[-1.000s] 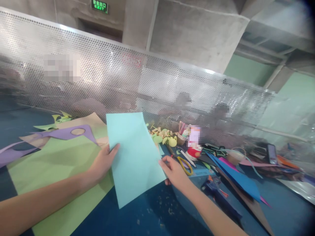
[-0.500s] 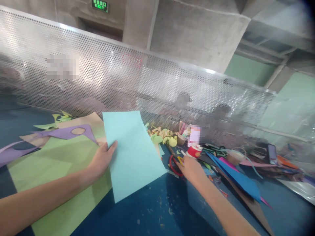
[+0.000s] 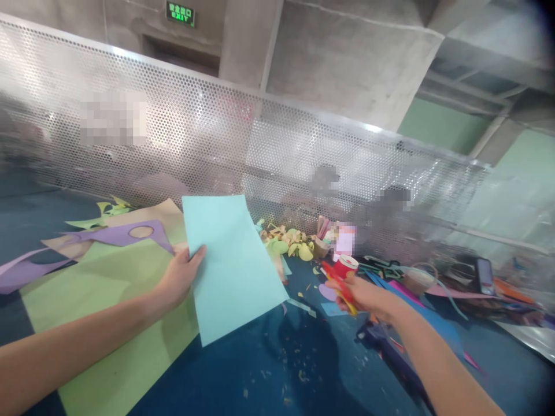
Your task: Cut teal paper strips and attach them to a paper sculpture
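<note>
Left of centre, the left hand pinches the blue sheet edgewise, leaving its face mostly uncovered; the right hand's grip clasps blurred, probable scissors.

You have one left hand and one right hand, two in all. Count one pale blue sheet, one pair of scissors, one large green sheet, one red container, one phone at right and one exit sign at upper left.

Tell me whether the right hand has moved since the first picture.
Yes, the right hand has moved rightward, from left of the red container to just in front of it.
</note>
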Motion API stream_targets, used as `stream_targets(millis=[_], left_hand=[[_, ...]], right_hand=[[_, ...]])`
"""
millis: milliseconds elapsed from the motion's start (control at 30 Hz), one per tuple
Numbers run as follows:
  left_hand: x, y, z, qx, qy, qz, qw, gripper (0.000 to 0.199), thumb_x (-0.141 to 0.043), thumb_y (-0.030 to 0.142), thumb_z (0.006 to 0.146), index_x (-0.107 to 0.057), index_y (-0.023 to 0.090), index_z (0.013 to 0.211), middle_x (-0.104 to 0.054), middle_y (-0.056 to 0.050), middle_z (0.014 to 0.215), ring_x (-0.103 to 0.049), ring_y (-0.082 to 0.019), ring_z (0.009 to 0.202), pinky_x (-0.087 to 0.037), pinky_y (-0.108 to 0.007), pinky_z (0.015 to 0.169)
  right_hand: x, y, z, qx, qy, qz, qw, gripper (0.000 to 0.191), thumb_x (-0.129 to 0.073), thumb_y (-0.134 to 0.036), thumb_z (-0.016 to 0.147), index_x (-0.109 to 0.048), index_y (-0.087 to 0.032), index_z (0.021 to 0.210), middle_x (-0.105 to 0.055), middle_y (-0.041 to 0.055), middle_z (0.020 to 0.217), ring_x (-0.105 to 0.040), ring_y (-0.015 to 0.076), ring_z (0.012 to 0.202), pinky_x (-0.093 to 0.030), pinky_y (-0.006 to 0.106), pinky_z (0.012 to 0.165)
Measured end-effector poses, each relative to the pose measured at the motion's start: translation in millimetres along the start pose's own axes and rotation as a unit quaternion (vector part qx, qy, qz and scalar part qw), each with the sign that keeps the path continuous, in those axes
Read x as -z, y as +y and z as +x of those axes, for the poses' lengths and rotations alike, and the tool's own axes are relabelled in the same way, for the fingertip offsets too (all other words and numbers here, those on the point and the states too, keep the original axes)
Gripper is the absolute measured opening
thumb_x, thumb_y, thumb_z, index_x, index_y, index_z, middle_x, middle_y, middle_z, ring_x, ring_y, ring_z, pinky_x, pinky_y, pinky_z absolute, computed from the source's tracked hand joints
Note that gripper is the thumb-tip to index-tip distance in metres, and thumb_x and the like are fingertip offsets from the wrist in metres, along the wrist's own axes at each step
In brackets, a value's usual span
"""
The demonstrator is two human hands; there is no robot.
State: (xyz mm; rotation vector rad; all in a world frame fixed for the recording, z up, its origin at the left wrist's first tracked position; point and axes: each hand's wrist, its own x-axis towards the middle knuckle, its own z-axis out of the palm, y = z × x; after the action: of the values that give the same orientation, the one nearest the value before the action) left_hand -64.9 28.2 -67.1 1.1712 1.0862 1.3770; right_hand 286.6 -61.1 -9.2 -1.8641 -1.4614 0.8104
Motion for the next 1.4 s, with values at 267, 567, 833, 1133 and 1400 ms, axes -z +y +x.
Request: stream_targets(millis=[267,567,833,1133,1400], left_hand=[[6.0,25,15,-0.013,0.036,-0.069,0.997,0.037,-0.064,0.044,0.07,-0.06,0.021,0.099,-0.069,-0.007,0.096,-0.066,-0.023,0.077,-0.055,-0.036,0.07],[25.3,39,33,-0.09,0.091,-0.092,0.987,0.035,-0.061,0.039,0.074,-0.059,0.018,0.102,-0.066,-0.01,0.104,-0.065,-0.024,0.084,-0.054,-0.037,0.072],[25.3,37,33,-0.082,0.078,-0.089,0.99,0.032,-0.063,0.039,0.072,-0.062,0.019,0.097,-0.068,-0.007,0.097,-0.065,-0.024,0.082,-0.054,-0.034,0.07],[19.9,38,28,-0.069,0.067,-0.071,0.993,0.036,-0.062,0.042,0.072,-0.06,0.016,0.098,-0.068,-0.009,0.095,-0.066,-0.022,0.076,-0.054,-0.034,0.069],[19.2,40,25,-0.058,0.063,-0.066,0.994,0.034,-0.063,0.042,0.071,-0.061,0.018,0.095,-0.069,-0.008,0.093,-0.066,-0.022,0.076,-0.053,-0.035,0.07]], right_hand=[[-20,-35,-25,0.004,-0.15,0.278,0.949,0.047,-0.04,-0.061,0.079,-0.059,-0.018,0.08,-0.065,0.0128,0.087,-0.063,0.0238,0.089,-0.049,0.038,0.08],[-78,-51,-45,-0.02,-0.218,0.221,0.95,0.045,-0.04,-0.065,0.076,-0.052,-0.022,0.069,-0.047,-0.002,0.051,-0.046,0.0125,0.039,-0.047,0.03,0.046],[-80,-53,-44,-0.005,-0.236,0.163,0.958,0.048,-0.039,-0.066,0.076,-0.043,-0.02,0.064,-0.044,-0.0053,0.052,-0.044,0.0083,0.04,-0.043,0.023,0.046],[-83,-47,-42,-0.012,-0.223,0.169,0.96,0.053,-0.039,-0.071,0.072,-0.043,-0.019,0.061,-0.039,-0.0069,0.046,-0.041,0.0078,0.038,-0.045,0.025,0.046],[-80,-51,-45,0.012,-0.23,0.16,0.96,0.052,-0.04,-0.071,0.072,-0.042,-0.02,0.062,-0.04,-0.0066,0.048,-0.042,0.0086,0.04,-0.046,0.026,0.048]])
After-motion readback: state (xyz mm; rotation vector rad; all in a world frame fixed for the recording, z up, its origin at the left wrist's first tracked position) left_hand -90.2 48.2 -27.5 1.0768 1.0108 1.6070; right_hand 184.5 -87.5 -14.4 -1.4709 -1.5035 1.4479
